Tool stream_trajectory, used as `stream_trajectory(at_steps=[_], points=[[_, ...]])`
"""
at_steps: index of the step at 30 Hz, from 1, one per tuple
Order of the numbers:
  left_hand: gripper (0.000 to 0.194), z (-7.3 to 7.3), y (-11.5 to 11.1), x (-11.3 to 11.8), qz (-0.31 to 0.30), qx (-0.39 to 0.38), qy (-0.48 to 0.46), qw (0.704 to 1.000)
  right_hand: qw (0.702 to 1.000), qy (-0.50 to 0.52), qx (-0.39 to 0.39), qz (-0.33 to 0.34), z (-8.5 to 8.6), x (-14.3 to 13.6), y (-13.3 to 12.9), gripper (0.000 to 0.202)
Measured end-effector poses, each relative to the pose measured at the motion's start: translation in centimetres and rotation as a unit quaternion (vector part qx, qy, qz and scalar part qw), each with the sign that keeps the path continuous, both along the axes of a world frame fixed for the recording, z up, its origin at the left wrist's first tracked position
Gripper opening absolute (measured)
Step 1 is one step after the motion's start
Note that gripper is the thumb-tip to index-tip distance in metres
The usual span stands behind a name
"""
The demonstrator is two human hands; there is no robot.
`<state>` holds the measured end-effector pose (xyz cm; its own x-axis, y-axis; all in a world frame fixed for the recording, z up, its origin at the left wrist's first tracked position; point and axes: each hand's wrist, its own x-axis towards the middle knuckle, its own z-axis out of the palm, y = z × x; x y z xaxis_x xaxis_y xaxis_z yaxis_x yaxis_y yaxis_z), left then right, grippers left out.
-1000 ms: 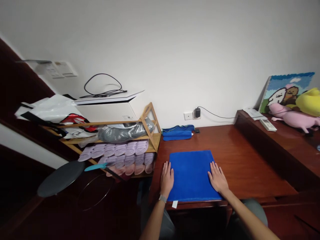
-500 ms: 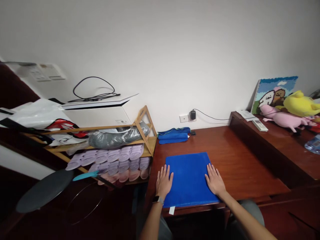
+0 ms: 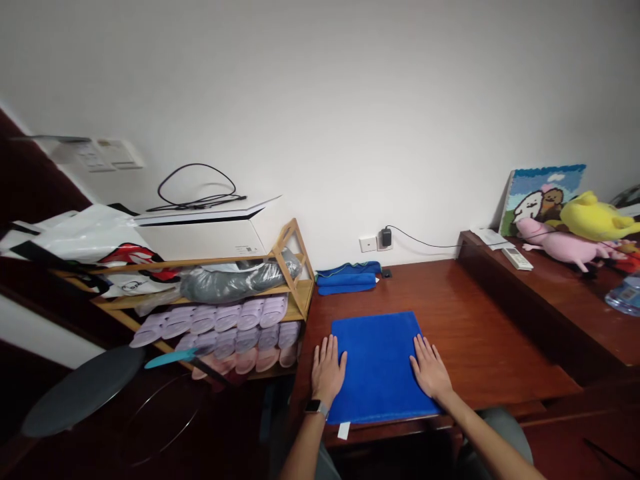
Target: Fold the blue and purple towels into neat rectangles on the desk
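At the left of my frame a wooden rack [image 3: 293, 267] holds rows of lilac slippers [image 3: 235, 320] beneath a white box [image 3: 205, 230], folded blue towels [image 3: 349, 278] lie mid-frame by the wall, and plush toys [image 3: 580, 230] sit upper right.

plain blue cloth [image 3: 378, 367], reddish-brown desk [image 3: 480, 333], lilac slippers [image 3: 225, 320], yellow plush [image 3: 595, 217]
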<state>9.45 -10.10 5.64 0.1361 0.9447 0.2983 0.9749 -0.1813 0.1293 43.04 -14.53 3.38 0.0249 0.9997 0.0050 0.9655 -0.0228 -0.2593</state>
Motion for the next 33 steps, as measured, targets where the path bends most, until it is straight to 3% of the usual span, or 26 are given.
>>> stream_trajectory(at_steps=[6, 9, 19, 29, 33], points=[[0.062, 0.7, 1.0, 6.1, -0.076, -0.011, -0.021, 0.997, 1.0, 0.007, 0.001, -0.001, 0.4, -0.1, 0.0, 0.071], [0.063, 0.1, 1.3, 7.3, -0.084, -0.044, -0.013, 0.995, 1.0, 0.009, -0.004, -0.002, 0.6, -0.1, 0.0, 0.071], [0.063, -1.2, 2.6, 0.8, -0.033, -0.053, -0.006, 0.998, 1.0, 0.006, 0.0, -0.001, 0.1, 0.0, 0.1, 0.071], [0.064, -1.6, 2.3, 0.9, -0.035, -0.036, -0.024, 0.998, 1.0, -0.011, -0.014, -0.002, -0.2, 0.1, 0.2, 0.071], [0.065, -1.7, 2.3, 0.9, -0.033, -0.033, -0.028, 0.999, 0.999, -0.027, -0.033, -0.004, 1.2, 0.1, 2.3, 0.07]])
